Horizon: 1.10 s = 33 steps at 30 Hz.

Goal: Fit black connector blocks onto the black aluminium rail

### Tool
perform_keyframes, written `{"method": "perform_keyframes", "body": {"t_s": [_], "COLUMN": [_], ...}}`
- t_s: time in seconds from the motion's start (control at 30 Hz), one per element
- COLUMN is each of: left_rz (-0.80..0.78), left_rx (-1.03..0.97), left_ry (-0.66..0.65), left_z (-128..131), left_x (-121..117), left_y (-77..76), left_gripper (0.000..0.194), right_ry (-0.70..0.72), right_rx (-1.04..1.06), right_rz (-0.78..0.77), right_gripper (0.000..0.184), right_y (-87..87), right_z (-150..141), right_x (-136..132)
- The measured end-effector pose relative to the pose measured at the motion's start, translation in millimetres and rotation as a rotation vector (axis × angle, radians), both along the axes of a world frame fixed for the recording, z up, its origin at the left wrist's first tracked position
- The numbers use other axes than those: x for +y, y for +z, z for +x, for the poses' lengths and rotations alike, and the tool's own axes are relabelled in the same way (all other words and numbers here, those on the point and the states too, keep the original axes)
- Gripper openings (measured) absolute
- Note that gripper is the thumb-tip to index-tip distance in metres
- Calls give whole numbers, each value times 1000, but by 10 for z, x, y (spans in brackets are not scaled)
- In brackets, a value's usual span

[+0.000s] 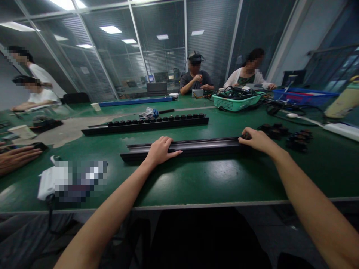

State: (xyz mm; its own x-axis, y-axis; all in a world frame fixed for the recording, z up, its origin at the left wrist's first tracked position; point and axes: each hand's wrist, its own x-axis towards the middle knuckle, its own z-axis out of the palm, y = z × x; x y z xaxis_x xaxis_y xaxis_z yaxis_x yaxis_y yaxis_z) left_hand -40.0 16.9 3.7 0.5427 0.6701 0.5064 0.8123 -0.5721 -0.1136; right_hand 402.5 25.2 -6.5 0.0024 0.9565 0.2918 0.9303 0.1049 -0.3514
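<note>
A long black rail (202, 146) with a shiny groove lies across the green table in front of me. My left hand (161, 150) grips it left of its middle, fingers over the far edge and thumb along the near side. At the rail's right end, my right hand (255, 139) pinches a small dark part (246, 136) against the groove; the fingers partly hide it. Beyond lies a second black rail (146, 127) carrying a row of small black knob-like pieces. Two clusters of similar black pieces (299, 140) rest to the right of my right hand.
A green basket (238, 102) of cables and a blue basket (305, 96) stand at the back right. A white power strip (342, 130) lies far right, a white adapter (53, 181) near left. Another person's hand (18, 157) is at the left edge. Several people sit around.
</note>
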Motion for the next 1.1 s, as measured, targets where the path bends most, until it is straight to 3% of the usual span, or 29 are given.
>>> {"method": "perform_keyframes", "body": {"t_s": [1.1], "left_rz": [-18], "left_rx": [-11], "left_ry": [0], "left_z": [-6], "left_x": [20], "left_y": [-13], "left_gripper": [55], "right_ry": [-122], "right_rx": [-21], "right_rz": [-135], "right_gripper": [33], "right_y": [90], "right_z": [315], "right_x": [-35]}}
